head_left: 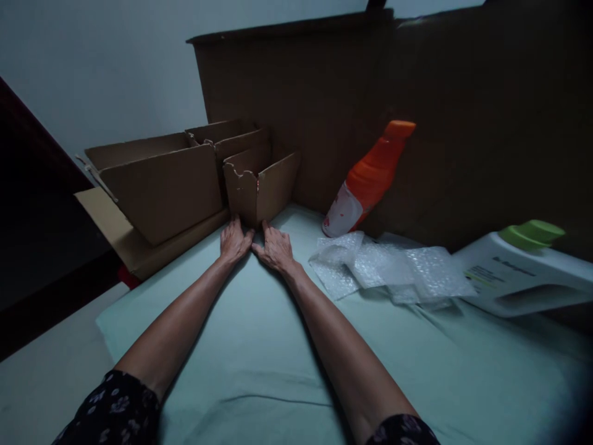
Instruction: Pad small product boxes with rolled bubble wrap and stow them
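Observation:
A small open-topped cardboard box (278,188) with a torn, wavy upper edge stands upright on the pale green cloth (259,346), one corner facing me. At the foot of that corner lie both of my hands. My left hand (235,242) rests low, its fingers stretched towards the left face of the box and its thumb pointing inward. My right hand (277,248) mirrors it on the other side, fingertips at the bottom of the right face. The thumbs nearly meet. Neither hand is wrapped around anything; whether the fingertips press on the cardboard is hard to tell.
Larger open cardboard boxes (162,188) sit to the left. A big brown panel (296,86) rises behind. On the right are an orange bottle (373,170), leaning, folded bubble wrap (393,269) and a white jug (514,269) with a green cap.

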{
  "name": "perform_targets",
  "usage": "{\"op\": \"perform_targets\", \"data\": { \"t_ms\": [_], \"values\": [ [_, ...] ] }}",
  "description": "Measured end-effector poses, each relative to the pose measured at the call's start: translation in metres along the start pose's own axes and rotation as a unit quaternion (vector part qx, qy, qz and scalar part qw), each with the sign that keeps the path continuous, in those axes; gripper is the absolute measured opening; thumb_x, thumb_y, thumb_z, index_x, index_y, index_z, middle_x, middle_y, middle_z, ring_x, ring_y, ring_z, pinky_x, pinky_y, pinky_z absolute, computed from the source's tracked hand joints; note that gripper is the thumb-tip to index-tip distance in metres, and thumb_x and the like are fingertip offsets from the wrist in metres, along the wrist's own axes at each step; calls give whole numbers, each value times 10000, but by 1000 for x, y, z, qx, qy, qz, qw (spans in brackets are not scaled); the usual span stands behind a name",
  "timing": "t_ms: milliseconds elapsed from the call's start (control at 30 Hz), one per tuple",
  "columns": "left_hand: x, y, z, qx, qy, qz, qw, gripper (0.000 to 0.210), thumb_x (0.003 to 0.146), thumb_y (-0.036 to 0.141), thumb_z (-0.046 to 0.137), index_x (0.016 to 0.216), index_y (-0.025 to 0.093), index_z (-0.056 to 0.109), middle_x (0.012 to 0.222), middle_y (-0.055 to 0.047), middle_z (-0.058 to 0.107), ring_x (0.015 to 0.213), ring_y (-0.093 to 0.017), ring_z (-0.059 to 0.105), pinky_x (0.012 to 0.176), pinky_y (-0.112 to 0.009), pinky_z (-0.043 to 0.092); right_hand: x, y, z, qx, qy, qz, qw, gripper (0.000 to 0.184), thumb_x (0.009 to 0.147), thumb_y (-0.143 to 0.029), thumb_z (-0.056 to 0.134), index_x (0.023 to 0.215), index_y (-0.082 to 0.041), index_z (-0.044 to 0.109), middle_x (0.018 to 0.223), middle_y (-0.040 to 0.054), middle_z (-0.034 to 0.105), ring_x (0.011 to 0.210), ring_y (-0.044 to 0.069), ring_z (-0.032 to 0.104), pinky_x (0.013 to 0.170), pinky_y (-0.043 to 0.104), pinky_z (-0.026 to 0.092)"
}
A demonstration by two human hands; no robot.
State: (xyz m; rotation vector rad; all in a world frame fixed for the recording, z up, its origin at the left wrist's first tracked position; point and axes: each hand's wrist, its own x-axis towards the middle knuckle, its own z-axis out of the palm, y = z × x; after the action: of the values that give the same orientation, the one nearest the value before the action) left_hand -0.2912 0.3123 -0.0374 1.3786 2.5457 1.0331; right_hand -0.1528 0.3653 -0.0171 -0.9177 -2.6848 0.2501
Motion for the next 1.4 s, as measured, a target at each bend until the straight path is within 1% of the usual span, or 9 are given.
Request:
{"op": "perform_targets", "data": {
  "t_ms": [233, 533, 733, 867, 1000, 1133, 1267, 1333, 1400],
  "values": [
    [-1, 3, -11, 15, -14, 18, 1000, 667, 904, 340, 466, 1503, 62, 377, 1531, -222, 468, 1436, -358, 419, 1176, -483, 294, -8, -1, -4, -22, -14, -23, 999, 690, 1019, -487, 398, 1541, -44, 317, 1494, 203, 503, 1377, 285, 432, 1093, 393, 295],
    [-2, -4, -7, 22, -15, 22, 999, 660, 917, 372, 445, 1508, 88, 370, 1517, -218, 484, 1435, -362, 406, 1171, -497, 282, -12, 0, -1, -23, -25, -28, 999, 647, 1025, -494, 391, 1533, -95, 361, 1525, 168, 477, 1407, 273, 397, 1132, 406, 272],
    [-9, 3, -15, -7, -15, 17, 1000, 579, 892, 323, 466, 1413, 71, 462, 1481, -258, 497, 1427, -388, 403, 1171, -528, 272, -52, -12, -12, -1, -32, -36, 999, 511, 1020, -443, 444, 1435, -153, 508, 1554, 163, 442, 1459, 300, 341, 1165, 452, 234],
    [-37, 13, -25, -66, -27, 31, 997, 488, 842, 288, 526, 1283, 81, 561, 1462, -270, 506, 1452, -411, 354, 1191, -562, 223, -102, -26, -21, 58, -32, -27, 997, 497, 986, -408, 528, 1430, -185, 507, 1574, 160, 421, 1484, 303, 310, 1190, 494, 198],
    [-98, 24, -35, -155, -56, 52, 985, 465, 799, 305, 584, 1219, 108, 611, 1477, -228, 514, 1476, -378, 329, 1228, -538, 167, -151, -40, -26, 180, -9, -12, 984, 485, 909, -320, 621, 1369, -177, 563, 1559, 158, 446, 1485, 286, 313, 1218, 487, 153],
    [-172, 40, -44, -264, -79, 48, 960, 465, 803, 398, 589, 1188, 142, 636, 1397, -184, 597, 1375, -333, 483, 1206, -523, 274, -191, -44, -32, 357, 38, 30, 933, 369, 857, -314, 633, 1189, -158, 666, 1365, 158, 629, 1334, 273, 503, 1179, 464, 268],
    [-223, 81, -57, -386, -122, 37, 914, 501, 849, 523, 505, 1130, 132, 645, 1198, -182, 702, 1158, -320, 651, 1070, -539, 459, -219, -40, -51, 554, 98, 117, 818, 481, 876, -608, 536, 1027, -175, 680, 1075, 121, 730, 1066, 252, 654, 978, 440, 479],
    [-239, 113, -66, -470, -184, 39, 862, 529, 869, 561, 448, 1103, 133, 654, 1110, -171, 734, 1058, -306, 698, 989, -521, 526, -231, -42, -65, 642, 131, 154, 740, 621, 841, -762, 449, 946, -188, 664, 956, 94, 735, 967, 231, 684, 879, 395, 533],
    [-251, 148, -75, -602, -261, 5, 755, 516, 867, 564, 467, 1067, 138, 678, 1080, -166, 742, 1026, -301, 711, 947, -505, 554, -242, -47, -82, 703, 183, 185, 662, 679, 804, -842, 384, 866, -212, 630, 913, 71, 731, 940, 208, 690, 857, 356, 551]
  ]
}}
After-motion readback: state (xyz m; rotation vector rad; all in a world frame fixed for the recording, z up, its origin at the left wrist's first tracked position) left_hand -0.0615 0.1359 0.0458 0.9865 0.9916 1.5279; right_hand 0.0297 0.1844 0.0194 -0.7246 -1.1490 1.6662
